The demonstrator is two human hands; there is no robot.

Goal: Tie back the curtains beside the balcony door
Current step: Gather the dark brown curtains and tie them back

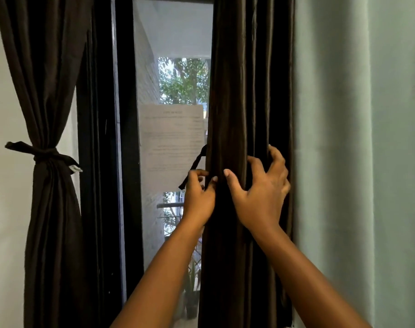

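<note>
The right hand [261, 192] grips the gathered right curtain [239, 102] beside the door [173, 67]; the left hand [198, 195] pinches its tie [194, 165]. The left curtain [47, 91] hangs tied.

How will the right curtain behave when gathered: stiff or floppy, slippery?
Probably floppy: the right curtain hangs in soft vertical folds, bunching where the right hand clutches it. Its sheen suggests a smooth weave, so it may slip. The thin tie strip, pinched by the left hand, droops limply.

Both hands raised: left hand [198, 196] pinching, right hand [261, 192] fingers spread, curled.
</note>
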